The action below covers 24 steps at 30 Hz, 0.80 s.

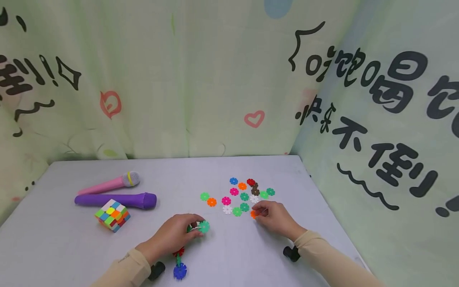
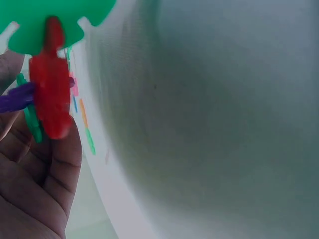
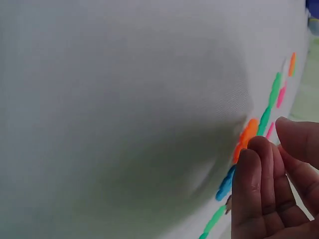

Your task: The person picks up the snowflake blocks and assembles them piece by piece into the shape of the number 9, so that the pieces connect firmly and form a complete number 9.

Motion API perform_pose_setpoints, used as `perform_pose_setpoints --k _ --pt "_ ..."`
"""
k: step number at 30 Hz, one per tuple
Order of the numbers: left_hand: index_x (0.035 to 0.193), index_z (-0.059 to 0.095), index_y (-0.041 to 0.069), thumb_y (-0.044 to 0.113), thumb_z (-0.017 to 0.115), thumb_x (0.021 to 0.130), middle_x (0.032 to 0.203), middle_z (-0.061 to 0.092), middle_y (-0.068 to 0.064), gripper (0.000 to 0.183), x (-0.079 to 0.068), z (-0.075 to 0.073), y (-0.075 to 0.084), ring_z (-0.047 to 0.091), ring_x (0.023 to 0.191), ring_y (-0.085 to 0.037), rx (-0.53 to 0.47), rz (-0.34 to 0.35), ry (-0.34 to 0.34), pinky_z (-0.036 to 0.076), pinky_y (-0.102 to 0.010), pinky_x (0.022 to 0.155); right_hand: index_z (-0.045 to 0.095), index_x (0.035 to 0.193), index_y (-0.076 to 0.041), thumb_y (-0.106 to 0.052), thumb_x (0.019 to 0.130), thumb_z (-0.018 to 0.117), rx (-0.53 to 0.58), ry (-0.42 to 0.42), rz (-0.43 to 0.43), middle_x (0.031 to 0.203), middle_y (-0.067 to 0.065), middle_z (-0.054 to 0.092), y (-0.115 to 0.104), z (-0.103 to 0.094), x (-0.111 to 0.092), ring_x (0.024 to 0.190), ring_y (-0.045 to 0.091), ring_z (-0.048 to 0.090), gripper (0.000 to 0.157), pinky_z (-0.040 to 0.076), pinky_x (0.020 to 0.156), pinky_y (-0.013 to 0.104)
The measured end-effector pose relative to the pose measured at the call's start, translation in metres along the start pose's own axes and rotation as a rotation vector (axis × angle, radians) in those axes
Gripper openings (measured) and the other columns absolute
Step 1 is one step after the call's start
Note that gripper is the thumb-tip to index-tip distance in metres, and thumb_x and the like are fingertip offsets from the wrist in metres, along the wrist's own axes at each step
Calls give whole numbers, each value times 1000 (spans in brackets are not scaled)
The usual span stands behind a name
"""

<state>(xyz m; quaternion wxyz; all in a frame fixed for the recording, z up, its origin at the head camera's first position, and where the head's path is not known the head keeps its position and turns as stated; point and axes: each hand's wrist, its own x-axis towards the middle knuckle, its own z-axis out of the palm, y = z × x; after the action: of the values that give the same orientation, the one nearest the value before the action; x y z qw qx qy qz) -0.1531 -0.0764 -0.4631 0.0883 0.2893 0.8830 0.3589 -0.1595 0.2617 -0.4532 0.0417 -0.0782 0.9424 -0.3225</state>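
Progress, as I read it from my station: assembly partly built, plenty left. Left grip (image 1: 175, 236), fingers curled, has hold of a joined piece (image 1: 204, 226) of slotted discs, raised at the near middle of the bench (image 1: 53, 247); on the left wrist view I note a red disc (image 2: 50, 94) slotted edge-on into a green one. A blue disc (image 1: 180, 271) shows nearer me, below the wrist; whether every link connects behind the fingers I cannot tell. Right grip (image 1: 275, 218) is at an orange disc (image 1: 254, 214) on the near right edge of the loose discs (image 1: 244, 196), thumb and fingers bent toward it; cannot tell whether the pinch has closed. Well over a dozen remain unjoined, right of centre. My judgement: the orange one is next to be added. Microphones (image 1: 114, 200) and puzzle cube (image 1: 112, 215), far left, appear uninvolved.
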Motion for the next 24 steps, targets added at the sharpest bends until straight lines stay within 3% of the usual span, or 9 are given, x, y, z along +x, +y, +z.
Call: perform_pose_setpoints --k 8,17,24 --pt "120 69 18 30 76 90 93 61 14 33 0 1 -1 54 79 -8 -2 3 -3 49 -33 74 75 109 -11 -5 83 81 -167 22 5 89 -7 62 12 3 1 79 11 55 28 51 73 27" --pt "125 68 18 31 76 90 94 61 14 38 -1 0 0 54 81 -8 -10 -1 -7 50 -33 76 73 104 -14 -9 83 81 -213 -8 23 85 -7 56 11 1 7 78 13 52 22 49 70 28" --pt "129 67 14 28 76 90 92 61 14 42 -1 -2 0 54 81 -8 -7 19 -6 49 -31 75 63 99 -15 -11 81 83 -194 8 82 86 -6 57 9 3 8 80 14 54 27 50 72 29"
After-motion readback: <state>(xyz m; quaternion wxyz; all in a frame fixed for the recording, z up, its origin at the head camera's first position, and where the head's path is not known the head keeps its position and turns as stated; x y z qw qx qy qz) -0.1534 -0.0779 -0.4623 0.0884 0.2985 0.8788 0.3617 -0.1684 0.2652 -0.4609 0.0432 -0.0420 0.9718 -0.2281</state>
